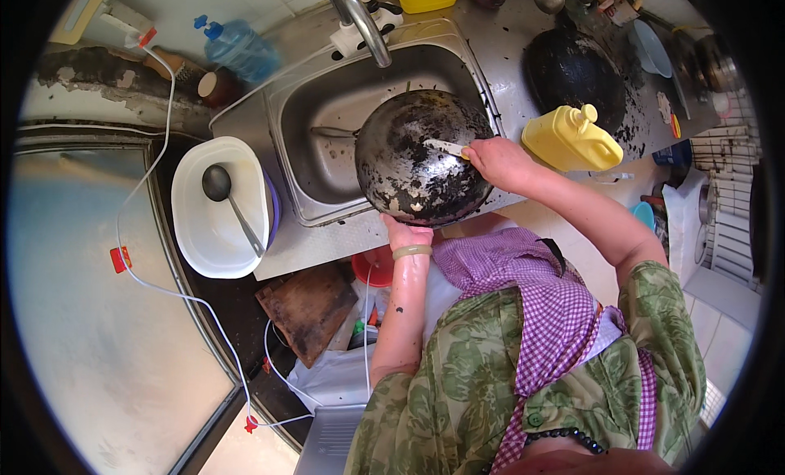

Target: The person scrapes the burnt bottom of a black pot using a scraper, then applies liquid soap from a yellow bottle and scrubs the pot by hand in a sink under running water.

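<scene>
A round wok (423,162) is tipped bottom-up over the right part of the steel sink (325,150). Its blackened crust is partly gone, and patches of bare grey metal show. My left hand (405,231) grips the wok's near edge; the fingers are mostly hidden beneath it. In my right hand (500,162) is a scraper (446,147) with a pale blade, its tip against the wok's bottom. Dark flakes lie on the sink rim and the counter around it.
Above the sink hangs the faucet (362,21). To the left stands a white basin (187,217) holding a ladle (216,182). A yellow jug (567,138) is near my right forearm, beside another blackened pan (573,76). A white cord (165,107) runs down the left side.
</scene>
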Available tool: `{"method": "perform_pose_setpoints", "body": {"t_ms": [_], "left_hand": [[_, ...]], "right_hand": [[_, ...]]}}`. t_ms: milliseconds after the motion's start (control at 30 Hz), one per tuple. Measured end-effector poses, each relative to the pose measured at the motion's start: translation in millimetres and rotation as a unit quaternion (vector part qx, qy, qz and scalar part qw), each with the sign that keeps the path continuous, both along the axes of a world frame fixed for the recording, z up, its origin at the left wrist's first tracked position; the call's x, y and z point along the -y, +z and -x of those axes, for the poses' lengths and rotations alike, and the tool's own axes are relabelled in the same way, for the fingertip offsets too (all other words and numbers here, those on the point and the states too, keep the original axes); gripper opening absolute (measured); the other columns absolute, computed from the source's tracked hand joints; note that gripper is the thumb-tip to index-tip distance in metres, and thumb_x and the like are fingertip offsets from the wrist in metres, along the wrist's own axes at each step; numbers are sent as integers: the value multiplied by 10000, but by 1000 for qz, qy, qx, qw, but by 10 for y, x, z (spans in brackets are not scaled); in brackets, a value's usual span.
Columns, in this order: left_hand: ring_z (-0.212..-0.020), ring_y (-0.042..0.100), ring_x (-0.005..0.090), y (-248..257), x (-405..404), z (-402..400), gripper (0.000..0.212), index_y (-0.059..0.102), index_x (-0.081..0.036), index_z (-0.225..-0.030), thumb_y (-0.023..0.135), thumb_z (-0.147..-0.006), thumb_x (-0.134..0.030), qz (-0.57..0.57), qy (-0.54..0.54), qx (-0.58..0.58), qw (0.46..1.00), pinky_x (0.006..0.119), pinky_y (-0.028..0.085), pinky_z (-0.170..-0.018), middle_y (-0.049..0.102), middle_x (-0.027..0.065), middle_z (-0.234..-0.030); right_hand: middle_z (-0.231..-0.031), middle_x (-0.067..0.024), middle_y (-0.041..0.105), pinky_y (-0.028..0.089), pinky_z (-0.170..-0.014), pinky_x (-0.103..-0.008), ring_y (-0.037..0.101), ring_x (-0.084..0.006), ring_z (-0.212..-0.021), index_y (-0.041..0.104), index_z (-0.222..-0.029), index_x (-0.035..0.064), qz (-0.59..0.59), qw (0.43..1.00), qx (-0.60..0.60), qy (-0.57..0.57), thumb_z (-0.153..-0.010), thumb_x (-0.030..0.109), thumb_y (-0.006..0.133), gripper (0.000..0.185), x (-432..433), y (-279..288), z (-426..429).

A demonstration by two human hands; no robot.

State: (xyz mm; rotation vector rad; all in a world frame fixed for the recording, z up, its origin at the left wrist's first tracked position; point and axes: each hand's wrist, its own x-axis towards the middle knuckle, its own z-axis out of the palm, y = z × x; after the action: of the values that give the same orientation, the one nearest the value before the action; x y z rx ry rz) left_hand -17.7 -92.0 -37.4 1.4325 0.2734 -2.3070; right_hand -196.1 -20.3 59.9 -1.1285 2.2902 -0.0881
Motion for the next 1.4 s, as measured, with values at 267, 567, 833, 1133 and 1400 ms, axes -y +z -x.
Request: {"method": "perform_pose_setpoints", "body": {"t_ms": [267,567,833,1133,1400], "left_hand": [[-1114,409,233,-189,-48,-27,530,406,-138,-1197,223,-863,-507,26,29,1,999,429,311,-948,436,40,-1213],[-1104,420,228,-104,-32,-17,550,397,-130,-1205,234,-856,-522,-2,33,15,999,411,315,-946,437,41,-1212],[-1103,419,231,-95,-29,-13,541,392,-143,-1210,215,-861,-517,-10,15,22,1000,414,322,-940,429,39,-1217],[-1160,358,251,-34,-1,29,562,389,-144,-1215,194,-855,-530,-8,17,15,1000,469,252,-976,402,47,-1246],[-1150,368,251,-147,-8,-31,565,367,-142,-1231,186,-858,-526,6,14,5,1000,459,271,-967,398,52,-1247]], "right_hand": [[-787,-211,574,431,-719,-433,549,-361,-773,562,-830,9,-37,996,60,58,-873,297,336,369,121,80,-115],[-746,-210,568,426,-689,-444,542,-368,-749,548,-771,1,2,999,-27,-18,-870,296,341,374,88,85,45],[-739,-209,570,420,-680,-447,544,-371,-712,561,-756,15,-37,999,33,10,-869,318,354,384,54,103,-184],[-752,-228,562,424,-694,-439,541,-370,-734,565,-782,5,19,994,89,65,-859,325,369,383,21,43,-266],[-719,-225,567,430,-669,-448,545,-383,-723,560,-759,-2,41,998,3,38,-864,316,361,390,-6,16,-86]]}}
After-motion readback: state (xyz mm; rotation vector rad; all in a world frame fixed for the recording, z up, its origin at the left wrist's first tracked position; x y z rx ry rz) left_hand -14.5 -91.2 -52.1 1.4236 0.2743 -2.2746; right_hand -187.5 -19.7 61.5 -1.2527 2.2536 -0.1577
